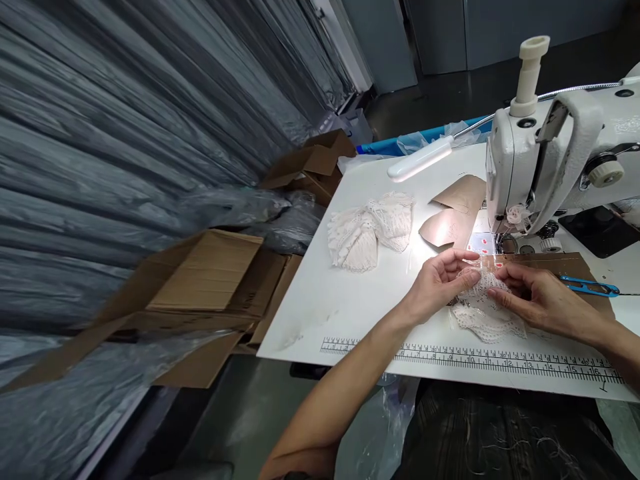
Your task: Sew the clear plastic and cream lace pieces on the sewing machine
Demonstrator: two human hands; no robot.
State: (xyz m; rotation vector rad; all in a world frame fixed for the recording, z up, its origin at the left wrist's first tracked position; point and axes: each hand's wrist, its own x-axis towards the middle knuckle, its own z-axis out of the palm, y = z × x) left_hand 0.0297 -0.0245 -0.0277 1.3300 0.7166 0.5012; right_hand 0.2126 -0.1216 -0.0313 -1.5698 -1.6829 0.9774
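A piece of white lace fabric [493, 319] lies gathered on the table just in front of the sewing machine [515, 170]. My left hand [445, 280] pinches its left upper edge between thumb and fingers. On the other side, my right hand [537, 293] has its fingers curled closed on the lace, close to the needle area. Brown card [575, 267] lies under the right hand, and blue thread snips [590, 287] rest on it. Further left, a pleated white lace bow [373, 230] sits apart from both hands.
A lit lamp [420, 160] on a flexible neck shines over the work. Curved brown paper pieces [457, 210] lie left of the needle. A printed ruler [475, 360] runs along the table's front edge. Open cardboard boxes [210, 280] and plastic sheeting stand left of the table [300, 313].
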